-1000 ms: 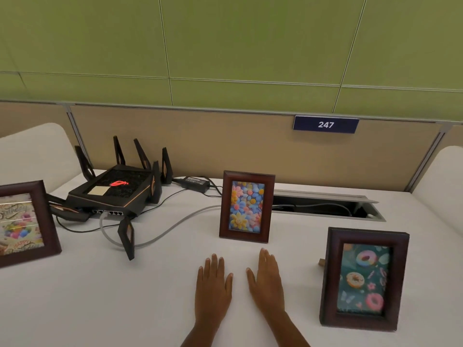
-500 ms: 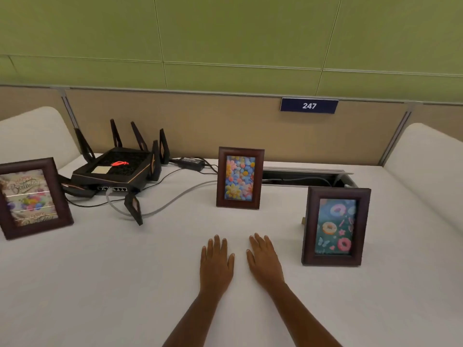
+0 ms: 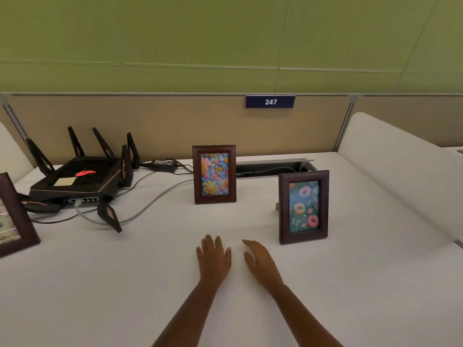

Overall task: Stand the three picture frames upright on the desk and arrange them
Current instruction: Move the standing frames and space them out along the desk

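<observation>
Frames, three in dark brown wood, all stand upright on the white table (image 3: 350, 296); the task appears essentially complete. Nearest, the left hand (image 3: 213, 259) and right hand (image 3: 261, 262) lie palm-down side by side, fingers spread and holding nothing, apparently at rest. At near left, the birthday-print frame (image 3: 15, 216) is cut by the edge of view. To the right, the doughnut-print frame (image 3: 303, 207) stands angled slightly inward. Farther, at centre, the flower-print frame (image 3: 214, 174) faces forward. Far left sits a black antennaed router (image 3: 75, 181), clear of the frames.
</observation>
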Motion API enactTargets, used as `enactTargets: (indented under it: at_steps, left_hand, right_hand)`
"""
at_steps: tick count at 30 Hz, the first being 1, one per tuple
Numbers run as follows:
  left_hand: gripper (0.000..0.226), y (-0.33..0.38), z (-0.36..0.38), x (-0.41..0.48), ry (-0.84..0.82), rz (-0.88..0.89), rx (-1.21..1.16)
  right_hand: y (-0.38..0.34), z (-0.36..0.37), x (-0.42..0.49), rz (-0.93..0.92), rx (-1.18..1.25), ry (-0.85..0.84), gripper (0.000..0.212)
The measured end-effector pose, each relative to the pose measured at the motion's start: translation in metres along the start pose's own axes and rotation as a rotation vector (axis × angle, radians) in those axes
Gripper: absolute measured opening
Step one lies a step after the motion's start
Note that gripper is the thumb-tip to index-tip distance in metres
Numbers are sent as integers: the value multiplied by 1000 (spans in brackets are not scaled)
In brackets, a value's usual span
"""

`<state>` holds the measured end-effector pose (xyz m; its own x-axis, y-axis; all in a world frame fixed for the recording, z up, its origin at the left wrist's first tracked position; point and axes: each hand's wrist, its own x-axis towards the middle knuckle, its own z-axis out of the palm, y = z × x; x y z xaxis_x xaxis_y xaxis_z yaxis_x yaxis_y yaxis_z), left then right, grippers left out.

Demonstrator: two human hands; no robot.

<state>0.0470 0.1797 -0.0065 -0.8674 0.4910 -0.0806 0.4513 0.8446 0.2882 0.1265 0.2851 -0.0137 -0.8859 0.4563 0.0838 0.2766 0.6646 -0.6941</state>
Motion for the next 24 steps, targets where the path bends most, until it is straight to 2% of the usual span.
enactTargets:
  at_steps: [2, 8, 13, 16, 18, 20, 24]
  left_hand:
    - [53, 13, 0, 1, -12, 27, -68]
    - [53, 56, -2, 5, -32, 97, -297]
    - [54, 99, -2, 12, -41, 85, -498]
    - [58, 122, 0, 16, -35, 83, -576]
    - [58, 135, 1, 20, -19, 82, -588]
    - [56, 144, 3, 24, -9, 91, -591]
    - [48, 155, 12, 30, 43, 108, -561]
  right_hand:
    - [1, -13, -4, -4, 109, 99, 32]
    - [24, -60, -5, -111, 130, 465, 27]
    - [57, -107, 5, -53, 142, 708, 19]
    - [76, -132, 15, 12, 210, 825, 22]
    - [89, -144, 23, 80, 272, 811, 24]
    - [102, -153, 32, 138, 342, 729, 28]
    - [123, -166, 51, 200, 456, 420, 29]
